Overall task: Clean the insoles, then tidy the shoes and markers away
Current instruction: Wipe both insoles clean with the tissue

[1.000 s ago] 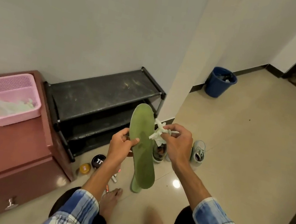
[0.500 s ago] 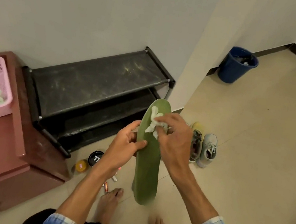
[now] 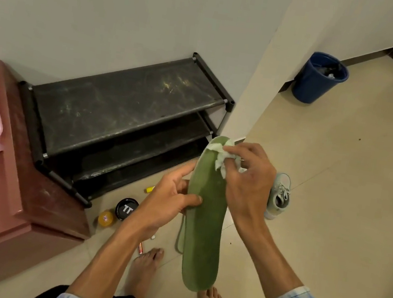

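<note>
The beige tiled floor [image 3: 337, 197] carries a black shoe rack [image 3: 124, 111], a blue bin [image 3: 314, 82], a grey sneaker [image 3: 279, 195], a black tin [image 3: 126, 208], a yellow jar [image 3: 106, 218] and scattered markers [image 3: 150, 189].

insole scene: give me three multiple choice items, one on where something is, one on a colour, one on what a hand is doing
1. Where does the bin stand?
A. on a chair
B. on the floor by the wall
C. on a bed

2. What colour is the insole?
A. green
B. red
C. black

3. What is the right hand doing?
A. hanging idle
B. pinching a white wipe against the insole's far end
C. holding a brush

Answers:
1 B: the bin's base sits on the floor tiles next to the wall corner.
2 A: the whole face of the insole is green.
3 B: the fingers are curled round the crumpled wipe, which lies on the insole's far end.
</note>
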